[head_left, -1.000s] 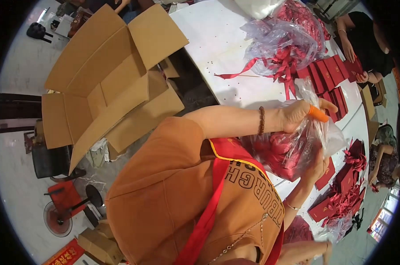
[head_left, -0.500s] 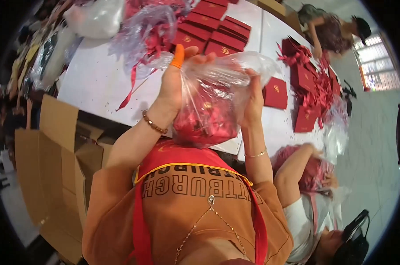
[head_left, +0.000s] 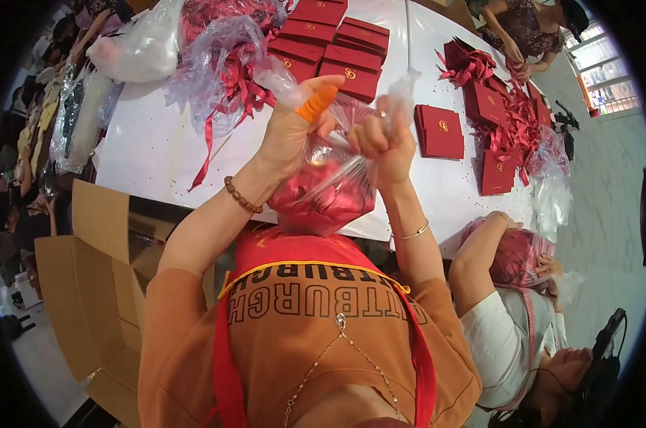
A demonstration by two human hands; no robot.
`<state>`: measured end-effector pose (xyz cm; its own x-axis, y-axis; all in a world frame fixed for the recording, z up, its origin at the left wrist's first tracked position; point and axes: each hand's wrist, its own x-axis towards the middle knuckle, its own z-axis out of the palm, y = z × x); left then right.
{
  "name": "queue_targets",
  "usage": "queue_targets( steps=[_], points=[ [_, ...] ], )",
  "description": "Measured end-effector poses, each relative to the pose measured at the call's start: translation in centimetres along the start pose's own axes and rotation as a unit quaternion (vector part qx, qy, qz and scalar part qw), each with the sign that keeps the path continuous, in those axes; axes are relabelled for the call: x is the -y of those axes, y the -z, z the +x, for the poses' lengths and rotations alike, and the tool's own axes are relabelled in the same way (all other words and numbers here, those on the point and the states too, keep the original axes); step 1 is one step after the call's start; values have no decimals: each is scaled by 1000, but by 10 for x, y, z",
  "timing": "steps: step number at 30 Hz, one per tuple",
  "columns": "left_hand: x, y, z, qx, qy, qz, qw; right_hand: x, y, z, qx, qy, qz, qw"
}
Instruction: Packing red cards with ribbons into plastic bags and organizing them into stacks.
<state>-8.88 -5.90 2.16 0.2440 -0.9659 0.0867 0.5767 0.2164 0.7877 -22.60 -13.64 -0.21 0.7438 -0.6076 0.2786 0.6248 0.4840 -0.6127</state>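
Clear plastic bag (head_left: 326,189) of red items, neck gripped in both hands (head_left: 291,132) (head_left: 387,139).

Thin, glossy clear plastic bag (head_left: 330,189) wrinkles around shiny red contents; the table (head_left: 159,150) is smooth white; cardboard box (head_left: 87,299) matt brown.

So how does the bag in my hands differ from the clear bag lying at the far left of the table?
The held bag hangs in the air, gathered at its neck by both hands, bulging with red pieces. The far-left bag lies slumped on the white table, untouched, its contents pale. Both are clear plastic.
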Motion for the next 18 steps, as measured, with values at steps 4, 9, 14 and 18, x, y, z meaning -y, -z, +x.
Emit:
queue_targets(
  steps=[4, 9, 14, 18],
  points=[
    [-3, -12, -5, -6, 0, 117, 993, 1, -45, 6, -106, -39, -269, 957],
    [-7, -12, -5, 27, 23, 121, 992, 5, -43, 9, -79, -62, -335, 937],
    [-3, -13, -6, 42, 35, 136, 989, 9, -40, 8, -83, -111, -317, 938],
    [2, -9, -6, -7, -12, 99, 995, 10, -36, 6, -70, -141, -240, 958]
  ],
)
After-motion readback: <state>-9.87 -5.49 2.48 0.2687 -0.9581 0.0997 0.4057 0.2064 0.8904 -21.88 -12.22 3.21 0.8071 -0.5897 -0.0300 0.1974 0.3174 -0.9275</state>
